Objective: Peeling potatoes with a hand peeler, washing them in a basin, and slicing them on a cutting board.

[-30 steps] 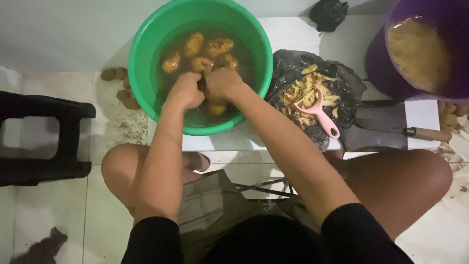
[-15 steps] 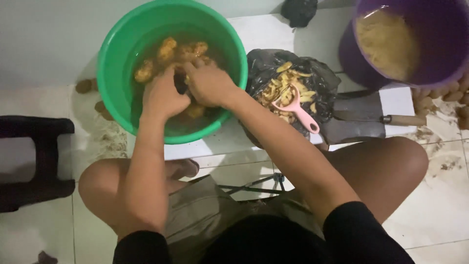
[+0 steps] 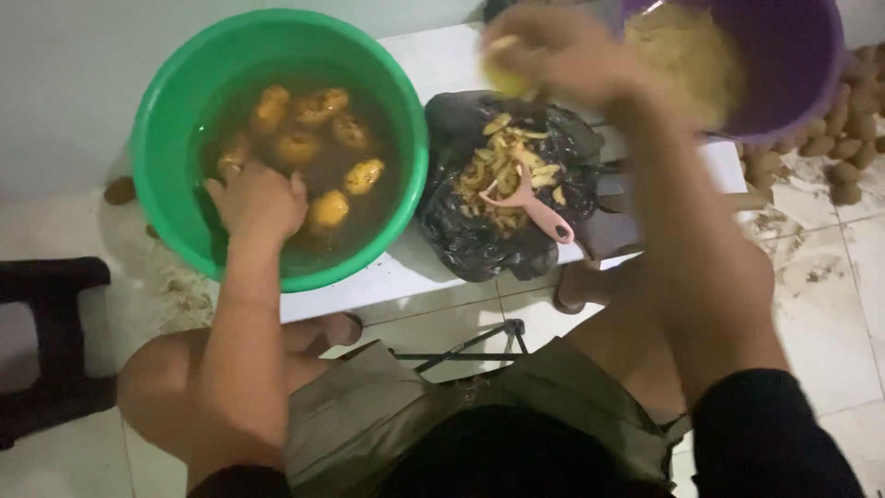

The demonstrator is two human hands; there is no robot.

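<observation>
**Meanwhile, one hand in the green basin, the other over the purple one**

Meanwhile, at the left centre of the frame, the left hand (image 3: 256, 201) lay in the murky water of the green basin (image 3: 166, 101), fingers curled downward among floating potatoes (image 3: 318, 106); whether it gripped one could not be told, since the fingertips were under the water. A yellowish potato floated just beside the hand, toward the middle of the frame.

At the top centre, the right hand (image 3: 562, 55) was blurred with motion and closed on a pale peeled potato (image 3: 505, 76), held above the gap between the black bag and the purple basin (image 3: 793, 83). That basin, at the upper right, held a heap of pale peeled potatoes (image 3: 687, 55).

Between the two basins a crumpled black plastic bag (image 3: 461, 231) lay open on the white ledge (image 3: 442, 60), filled with yellow peelings (image 3: 502, 171). A pink peeler (image 3: 535, 207) rested on the peelings, handle pointing lower right.

Unpeeled brown potatoes (image 3: 834, 148) were scattered on the tiled floor at the right edge. A dark stool (image 3: 55, 286) stood at the lower left. No labels or signs showed anywhere.
</observation>
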